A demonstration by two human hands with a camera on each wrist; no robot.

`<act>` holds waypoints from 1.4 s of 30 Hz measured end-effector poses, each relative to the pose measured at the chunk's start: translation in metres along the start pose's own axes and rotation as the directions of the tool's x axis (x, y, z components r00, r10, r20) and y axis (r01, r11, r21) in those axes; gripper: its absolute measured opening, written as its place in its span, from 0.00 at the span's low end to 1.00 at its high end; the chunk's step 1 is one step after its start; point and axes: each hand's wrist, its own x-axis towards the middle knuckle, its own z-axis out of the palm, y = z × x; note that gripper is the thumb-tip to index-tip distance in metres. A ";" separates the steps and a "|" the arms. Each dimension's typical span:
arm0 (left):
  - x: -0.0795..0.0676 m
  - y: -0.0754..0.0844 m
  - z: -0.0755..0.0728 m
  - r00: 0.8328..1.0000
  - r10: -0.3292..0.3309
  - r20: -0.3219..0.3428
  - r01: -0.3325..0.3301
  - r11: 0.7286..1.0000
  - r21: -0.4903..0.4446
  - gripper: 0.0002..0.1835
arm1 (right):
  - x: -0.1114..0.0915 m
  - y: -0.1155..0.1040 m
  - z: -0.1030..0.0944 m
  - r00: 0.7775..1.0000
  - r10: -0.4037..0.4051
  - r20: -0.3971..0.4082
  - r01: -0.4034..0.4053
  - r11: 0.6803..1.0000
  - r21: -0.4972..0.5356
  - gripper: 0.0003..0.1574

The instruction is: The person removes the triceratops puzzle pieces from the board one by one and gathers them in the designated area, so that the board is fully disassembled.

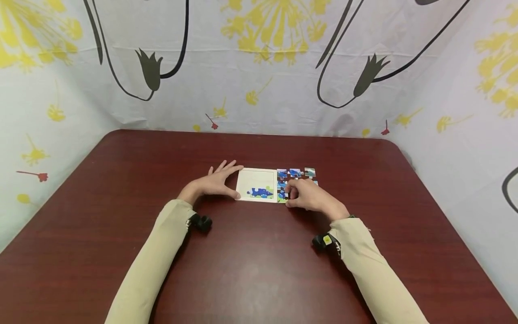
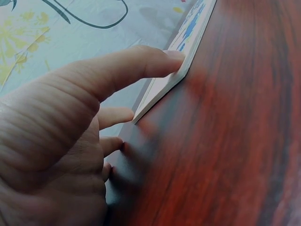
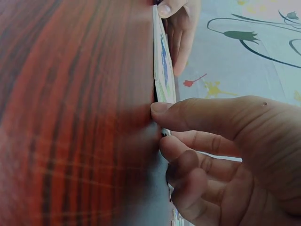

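A shallow white puzzle tray (image 1: 256, 178) lies flat on the table, with a blue and green joined section (image 1: 261, 192) along its lower inside. My left hand (image 1: 214, 182) steadies the tray's left side, thumb on the near corner and index finger at the far corner, the other fingers spread. Against the tray's right edge lie several jigsaw pieces (image 1: 295, 172). Over them my right hand (image 1: 309, 194) pinches a green and blue puzzle piece (image 1: 282, 198) at the near left, thumb and curled fingers at its right side. That hand hides several pieces.
A dark red wooden table (image 1: 259, 256) surrounds the puzzle. Behind it hangs a white cloth (image 1: 259, 112) with yellow flowers and dark stems. Dark wrist cameras (image 1: 201, 223) sit at both sleeve cuffs.
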 end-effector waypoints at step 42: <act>0.003 0.001 -0.002 1.000 -0.011 0.015 0.011 1.000 -0.001 0.51 | 0.046 -0.039 0.017 0.994 -0.104 -0.037 0.097 0.983 -0.155 0.14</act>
